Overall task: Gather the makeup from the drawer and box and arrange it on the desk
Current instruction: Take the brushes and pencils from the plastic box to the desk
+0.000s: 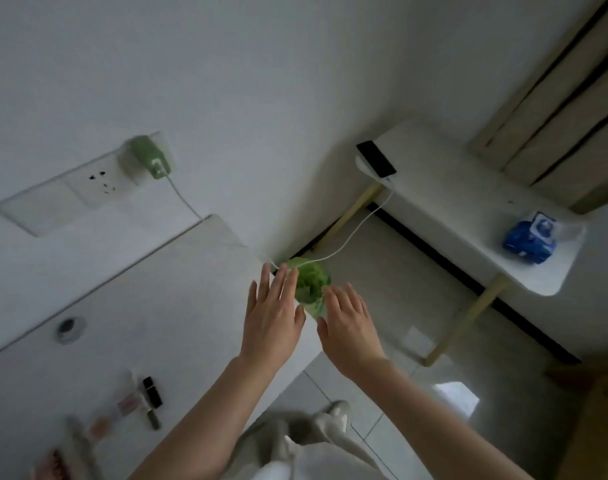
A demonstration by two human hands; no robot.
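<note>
green charger (150,157) — in wall socket (98,181) | phone (376,158), blue pack (527,239) — on side table (451,188)

Left hand (273,315), right hand (349,323) extended forward, fingers straight

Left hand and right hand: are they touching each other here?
Apart. The head view shows a strip of the green object between the left hand and the right hand, with a plain gap between their thumbs.
</note>
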